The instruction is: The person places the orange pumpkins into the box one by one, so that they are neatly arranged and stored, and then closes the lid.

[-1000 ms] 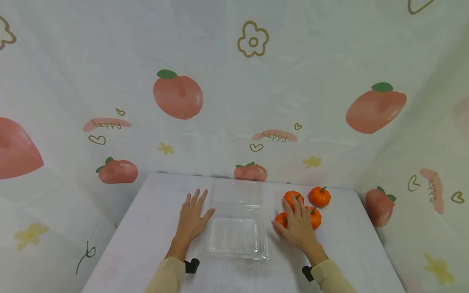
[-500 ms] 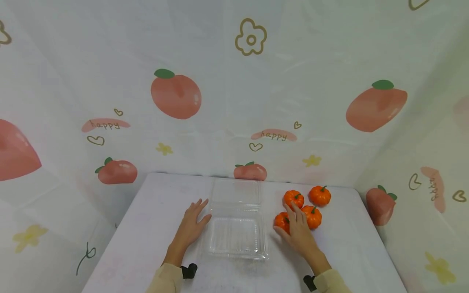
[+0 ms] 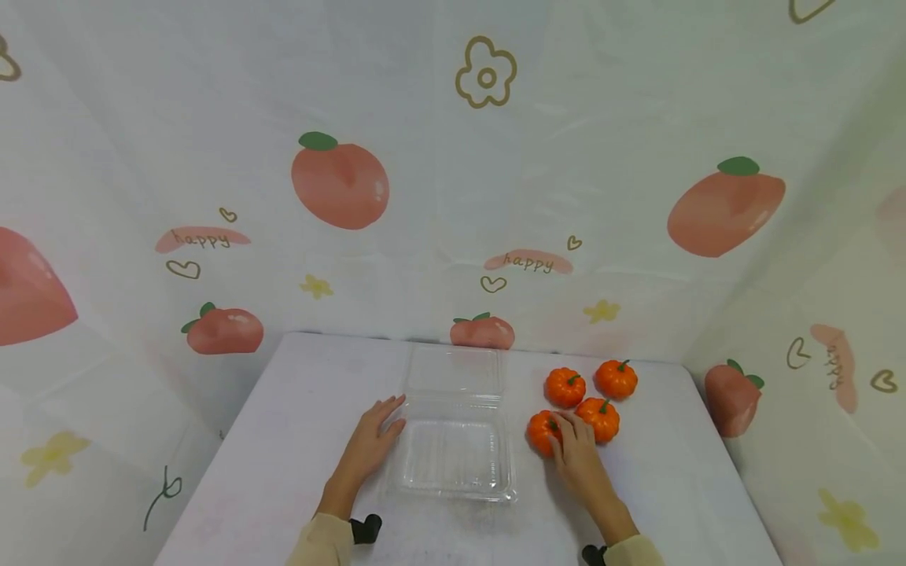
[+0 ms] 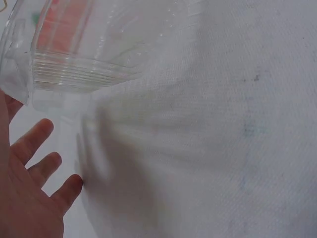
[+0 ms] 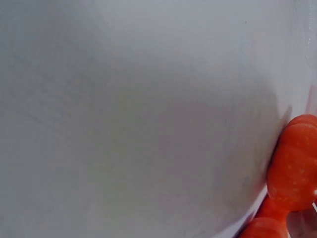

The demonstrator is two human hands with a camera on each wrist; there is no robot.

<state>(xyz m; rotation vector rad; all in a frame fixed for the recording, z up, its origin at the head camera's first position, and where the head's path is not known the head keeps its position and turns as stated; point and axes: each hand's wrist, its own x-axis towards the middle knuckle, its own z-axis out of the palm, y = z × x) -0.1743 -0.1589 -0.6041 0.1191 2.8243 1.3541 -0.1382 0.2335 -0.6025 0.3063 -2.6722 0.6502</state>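
On the worktop (image 3: 311, 401), a clear plastic box (image 3: 460, 495) is lying between the two hands, its lid (image 3: 455, 371) folded back flat on the far side, presumably so that the inside is being left reachable from above. The left hand (image 3: 368, 442) is being held at the box's left edge, its fingers relaxed, slightly parted and gripping nothing; contact is seemingly being made near the hinge line, probably as a steadying measure, since so thin a shell is being judged easily shifted. The near-left pumpkin (image 3: 540, 434) is standing on the worktop just right of the box, and its right side is being held by the right hand (image 3: 580, 456), whose fingers are being curled narrowly about it; the firmness of that hold is not being shown. This pumpkin is probably being favoured because it is standing closest to the box. The near-right pumpkin (image 3: 602, 420), the far-left pumpkin (image 3: 565, 388) and the far-right pumpkin (image 3: 616, 380) are being grouped loosely beyond and beside it, apparently for easy reach from that side; whether the near pair is touching is being hidden by the hand. As to appearance, the held pumpkin is presenting a squat, ribbed body in bright orange, with rounded lobes and a glossy skin by which light is being reflected; its dark green stem is being partly covered by the fingers.
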